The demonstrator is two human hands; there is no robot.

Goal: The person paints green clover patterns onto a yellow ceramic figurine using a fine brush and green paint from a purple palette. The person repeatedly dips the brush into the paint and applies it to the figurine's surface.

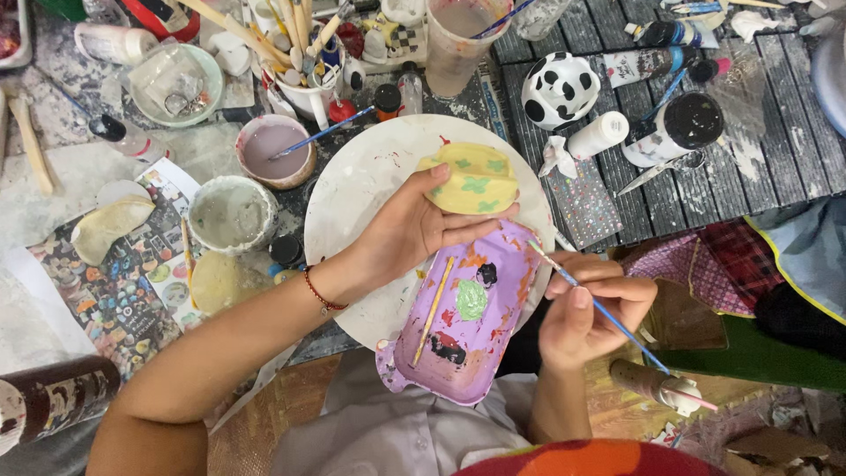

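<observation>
**Yellow piece up, brush loaded**

I'm looking at the left hand first: fingers clamped around a yellow ceramic piece with green shapes, held over the white plate. It looks rigid, breakable and perhaps wet with paint, so I'd grip the edges. At five o'clock, the purple palette tray. Right hand: fingers pinched together on a thin blue paintbrush.
</observation>
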